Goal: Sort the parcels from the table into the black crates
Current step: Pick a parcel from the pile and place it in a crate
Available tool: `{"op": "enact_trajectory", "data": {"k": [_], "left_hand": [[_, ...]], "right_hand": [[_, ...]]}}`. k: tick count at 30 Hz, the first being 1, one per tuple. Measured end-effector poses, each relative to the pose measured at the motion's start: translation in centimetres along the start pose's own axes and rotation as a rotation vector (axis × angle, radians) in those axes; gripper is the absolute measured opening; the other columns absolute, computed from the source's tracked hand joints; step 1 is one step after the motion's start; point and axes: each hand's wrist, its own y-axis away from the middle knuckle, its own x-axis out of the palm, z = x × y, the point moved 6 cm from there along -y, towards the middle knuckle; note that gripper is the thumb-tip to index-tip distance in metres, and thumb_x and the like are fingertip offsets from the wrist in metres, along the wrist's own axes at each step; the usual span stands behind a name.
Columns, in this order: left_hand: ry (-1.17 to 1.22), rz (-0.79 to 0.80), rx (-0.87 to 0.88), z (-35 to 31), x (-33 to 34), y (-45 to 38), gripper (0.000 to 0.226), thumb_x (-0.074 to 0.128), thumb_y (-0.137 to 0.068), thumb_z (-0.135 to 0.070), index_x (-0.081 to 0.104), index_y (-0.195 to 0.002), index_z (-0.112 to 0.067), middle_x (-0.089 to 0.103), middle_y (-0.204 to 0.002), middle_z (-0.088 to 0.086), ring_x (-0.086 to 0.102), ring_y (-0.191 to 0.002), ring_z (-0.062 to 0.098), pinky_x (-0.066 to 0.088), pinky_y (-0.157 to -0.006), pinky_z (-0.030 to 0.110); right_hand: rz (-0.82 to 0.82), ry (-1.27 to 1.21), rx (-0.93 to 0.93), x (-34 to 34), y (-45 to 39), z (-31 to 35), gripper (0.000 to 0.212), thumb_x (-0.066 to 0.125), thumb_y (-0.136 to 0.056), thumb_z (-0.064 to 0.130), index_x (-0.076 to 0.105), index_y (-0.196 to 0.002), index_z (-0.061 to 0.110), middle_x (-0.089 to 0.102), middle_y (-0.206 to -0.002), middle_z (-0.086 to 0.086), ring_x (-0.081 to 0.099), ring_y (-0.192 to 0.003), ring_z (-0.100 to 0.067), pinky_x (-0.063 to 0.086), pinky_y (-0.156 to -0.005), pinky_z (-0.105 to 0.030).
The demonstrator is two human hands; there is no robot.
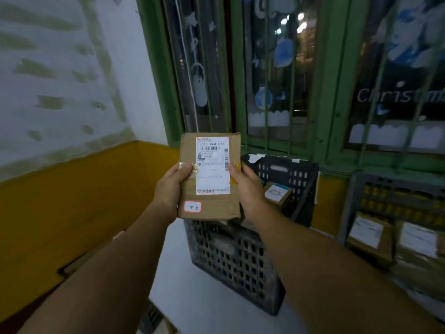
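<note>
Both my hands are on one cardboard parcel (pixel 210 175), held up in front of me above the black crate (pixel 237 259). My left hand (pixel 169 188) grips its left edge: thumb curled over the front face, lying on the clear tape just beside the shipping label (pixel 212 165); the other fingers wrap behind the box, so I can't see how they lie. My right hand (pixel 248 186) grips the right edge the same way, thumb on the front near the label's right side, the remaining fingers hidden behind. Both thumbs are pressed flat to the cardboard, not spread.

Both forearms are bare, stretched forward and upward from the bottom corners, converging on the parcel. The parcel stands upright, label facing me, top edge tilted slightly away. A small red-bordered sticker (pixel 192 207) sits at its lower left corner, handwriting too small to read.

Counts: one parcel in hand. Two crates visible: the black crate straight below the parcel, with one small labelled box (pixel 277 194) inside it, and a second crate (pixel 395 213) to the right, holding at least two labelled boxes (pixel 391 237), blurred. Crates are near each other, not touching as far as I can tell.

Behind: green barred window (pixel 320 80) with white and blue decorations, white wall with a yellow lower band (pixel 72 201) at left. The black crate stands on a pale grey surface (pixel 192 297).
</note>
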Motion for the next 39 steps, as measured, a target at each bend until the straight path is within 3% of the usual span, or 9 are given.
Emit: {"op": "enact_trajectory", "data": {"k": [5, 10, 15, 19, 23, 26, 31, 34, 39], "left_hand": [[0.05, 0.161, -0.036, 2.1, 4.4, -9.6, 0.025, 0.065, -0.09, -0.029, 0.069, -0.112, -0.017, 0.074, -0.106, 0.015, 0.069, -0.098, 0.038, 0.055, -0.088, 0.054], [0.058, 0.343, -0.144, 5.1, 8.3, -16.6, 0.027, 0.063, -0.093, -0.028, 0.067, -0.116, -0.015, 0.075, -0.102, 0.016, 0.071, -0.089, 0.037, 0.056, -0.085, 0.053], [0.019, 0.489, -0.253, 8.2, 10.9, -20.5, 0.024, 0.064, -0.093, -0.029, 0.068, -0.112, -0.015, 0.075, -0.1, 0.016, 0.071, -0.089, 0.038, 0.056, -0.081, 0.052], [0.015, 0.562, -0.348, 10.3, 12.8, -21.6, 0.024, 0.061, -0.095, -0.031, 0.068, -0.112, -0.015, 0.076, -0.093, 0.013, 0.072, -0.078, 0.033, 0.056, -0.078, 0.048], [0.009, 0.616, -0.427, 10.6, 15.0, -22.3, 0.016, 0.056, -0.099, -0.027, 0.066, -0.101, -0.016, 0.076, -0.074, 0.008, 0.071, -0.058, 0.025, 0.056, -0.057, 0.033], [-0.02, 0.635, -0.42, 10.5, 16.6, -23.1, 0.025, 0.057, -0.098, -0.028, 0.066, -0.114, -0.011, 0.077, -0.085, 0.01, 0.072, -0.071, 0.028, 0.058, -0.068, 0.037], [-0.127, 0.614, -0.404, 12.0, 18.6, -25.4, 0.023, 0.06, -0.096, -0.028, 0.068, -0.109, -0.011, 0.077, -0.092, 0.012, 0.072, -0.086, 0.034, 0.055, -0.09, 0.053], [-0.2, 0.634, -0.44, 14.3, 19.4, -25.9, 0.027, 0.059, -0.096, -0.032, 0.066, -0.111, -0.011, 0.076, -0.094, 0.012, 0.072, -0.088, 0.034, 0.057, -0.088, 0.051], [-0.271, 0.568, -0.538, 18.6, 19.5, -27.1, 0.022, 0.059, -0.096, -0.03, 0.063, -0.107, -0.011, 0.071, -0.103, 0.016, 0.069, -0.085, 0.032, 0.057, -0.077, 0.043]], "right_hand": [[-0.166, 0.021, -0.062, -2.8, -6.8, -0.1, 0.025, 0.067, -0.094, 0.027, 0.069, -0.119, 0.026, 0.075, -0.105, 0.0, 0.072, -0.096, -0.022, 0.058, -0.088, -0.04], [-0.337, 0.074, -0.044, -5.0, -11.2, -1.0, 0.026, 0.064, -0.095, 0.03, 0.068, -0.12, 0.026, 0.076, -0.101, 0.002, 0.073, -0.09, -0.018, 0.059, -0.077, -0.034], [-0.486, 0.075, -0.014, -7.5, -13.5, -3.4, 0.008, 0.064, -0.095, 0.028, 0.069, -0.1, 0.032, 0.074, -0.094, 0.005, 0.071, -0.085, -0.015, 0.055, -0.071, -0.029], [-0.591, 0.043, 0.049, -9.6, -14.8, -4.8, 0.022, 0.065, -0.094, 0.03, 0.071, -0.113, 0.021, 0.076, -0.099, -0.004, 0.072, -0.094, -0.028, 0.055, -0.093, -0.047], [-0.707, 0.028, 0.088, -11.4, -15.8, -4.8, 0.02, 0.067, -0.092, 0.033, 0.074, -0.102, 0.017, 0.076, -0.1, -0.009, 0.072, -0.096, -0.032, 0.054, -0.095, -0.053], [-0.75, 0.061, 0.079, -12.9, -17.3, -3.8, 0.024, 0.067, -0.087, 0.041, 0.077, -0.091, 0.019, 0.078, -0.092, -0.004, 0.072, -0.093, -0.032, 0.054, -0.094, -0.054], [-0.804, 0.098, 0.171, -15.0, -19.6, -4.0, 0.042, 0.071, -0.079, 0.051, 0.076, -0.096, 0.014, 0.076, -0.094, -0.013, 0.072, -0.093, -0.036, 0.055, -0.091, -0.056], [-0.818, 0.172, 0.205, -16.7, -20.5, -5.4, 0.043, 0.065, -0.087, 0.049, 0.072, -0.103, 0.009, 0.072, -0.112, -0.018, 0.067, -0.106, -0.036, 0.053, -0.096, -0.051], [-0.813, 0.049, 0.34, -18.2, -21.2, -10.5, 0.025, 0.071, -0.086, 0.034, 0.074, -0.09, 0.009, 0.077, -0.083, -0.01, 0.073, -0.086, -0.034, 0.056, -0.092, -0.05]]}}
